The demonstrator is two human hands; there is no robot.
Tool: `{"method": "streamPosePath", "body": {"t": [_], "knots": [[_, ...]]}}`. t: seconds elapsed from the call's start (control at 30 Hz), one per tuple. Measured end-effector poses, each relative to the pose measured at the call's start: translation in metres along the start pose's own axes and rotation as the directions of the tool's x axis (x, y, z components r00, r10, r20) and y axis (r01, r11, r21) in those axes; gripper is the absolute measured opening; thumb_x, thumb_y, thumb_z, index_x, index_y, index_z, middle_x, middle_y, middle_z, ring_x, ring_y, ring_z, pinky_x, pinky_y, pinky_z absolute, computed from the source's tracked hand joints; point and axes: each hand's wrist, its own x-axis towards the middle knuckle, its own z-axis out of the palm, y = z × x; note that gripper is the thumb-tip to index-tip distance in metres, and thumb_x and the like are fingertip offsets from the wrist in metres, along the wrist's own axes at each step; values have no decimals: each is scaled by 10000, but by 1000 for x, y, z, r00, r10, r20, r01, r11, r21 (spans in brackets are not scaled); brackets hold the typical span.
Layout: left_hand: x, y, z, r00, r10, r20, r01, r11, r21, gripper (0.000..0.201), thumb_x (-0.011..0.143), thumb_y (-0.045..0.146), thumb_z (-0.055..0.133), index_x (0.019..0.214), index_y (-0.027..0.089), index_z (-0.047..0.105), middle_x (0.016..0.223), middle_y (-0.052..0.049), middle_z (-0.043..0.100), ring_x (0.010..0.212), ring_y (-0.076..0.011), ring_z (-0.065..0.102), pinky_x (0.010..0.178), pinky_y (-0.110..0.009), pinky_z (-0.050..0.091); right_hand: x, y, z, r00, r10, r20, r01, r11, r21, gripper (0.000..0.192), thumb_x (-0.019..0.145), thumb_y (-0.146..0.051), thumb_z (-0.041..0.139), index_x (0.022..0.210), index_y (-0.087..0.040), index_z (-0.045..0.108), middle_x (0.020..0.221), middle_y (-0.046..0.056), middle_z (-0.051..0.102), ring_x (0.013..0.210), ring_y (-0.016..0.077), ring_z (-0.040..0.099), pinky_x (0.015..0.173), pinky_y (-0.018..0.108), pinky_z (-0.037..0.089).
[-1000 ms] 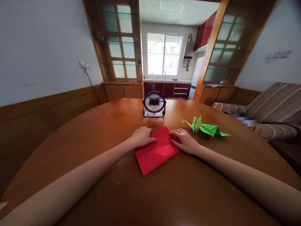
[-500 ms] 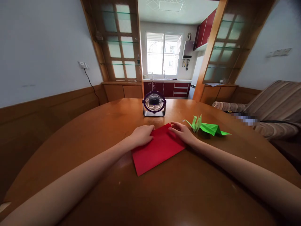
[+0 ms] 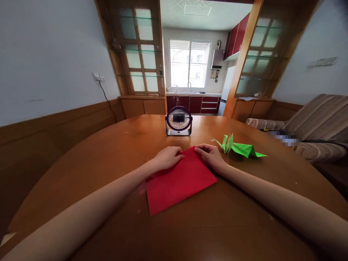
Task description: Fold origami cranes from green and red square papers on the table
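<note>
A sheet of red paper [image 3: 182, 185] lies slanted on the wooden table, one straight edge toward me. At its far left edge, my left hand [image 3: 169, 158] pinches the paper between thumb and curled fingers. My right hand [image 3: 212, 155] grips the far right corner, thumb on top and fingers curled behind the edge. The fingertips of both hands are partly hidden, and whether the sheet is doubled there I cannot tell. Just right of my right hand stand a light green folded paper figure [image 3: 227, 144] and a brighter green folded paper piece [image 3: 246, 149].
A small dark purple fan [image 3: 178, 120] stands on the table [image 3: 114, 145] beyond the paper. A striped sofa [image 3: 320, 119] is off to the right. Behind the table are wooden cabinets [image 3: 144, 106] and a kitchen with a window.
The red paper has shifted toward me and to the left at its near edge, and more of its surface shows. Both hands keep hold near its far edge, slightly lower in view.
</note>
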Motion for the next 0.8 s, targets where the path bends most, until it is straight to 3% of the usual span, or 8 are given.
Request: {"method": "streamPosePath", "body": {"t": [0.3,0.53,0.8], "knots": [[4,-6,9,1000,-27,-10,22,945,-325,171,813,306,521,837,172,625,807,-28,674,704,-179,596,600,-258,398,-4,-2,-1,997,78,30,-79,996,40,325,594,-424,820,798,-190,726,746,9,697,589,118,560,569,259,401],[6,-9,10,997,-10,-79,-17,943,-332,296,800,454,557,767,168,621,723,-23,630,658,-171,554,579,-265,375,-6,-7,1,994,96,42,-97,995,19,351,571,-432,825,791,-178,723,723,8,686,564,105,533,535,245,378],[5,-9,9,997,-12,-82,-15,946,-323,306,808,459,557,771,163,623,740,-27,632,657,-167,544,574,-265,366,-6,-8,1,995,94,45,-95,995,25,330,567,-409,831,775,-177,722,685,-2,668,530,93,493,504,239,340]]}}
